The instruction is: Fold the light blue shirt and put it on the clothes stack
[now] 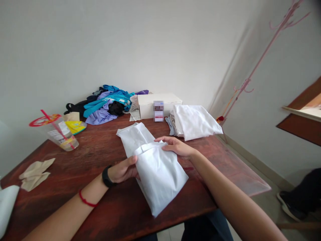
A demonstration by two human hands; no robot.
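Note:
A white cloth [160,174], folded into a long strip, lies before me on the dark wooden table [100,207]. Its near part is lifted and doubled back, while the far part rests flat. My left hand [125,170] grips the left side of the fold, thumb on top and fingers underneath. At the upper right of the same fold, my right hand [177,146] pinches the edge between thumb and fingers. Just beyond the right hand sits a stack of folded cloths [195,122], white on top with grey ones below.
A white box [160,98] and a small blurred-out packet [158,111] stand near the wall. Left of them is a heap of clothes [110,102]. A plastic cup with a straw [61,134], a yellow packet [75,127] and a crumpled napkin [36,174] lie leftward. A pink coat rack [260,63] leans at right.

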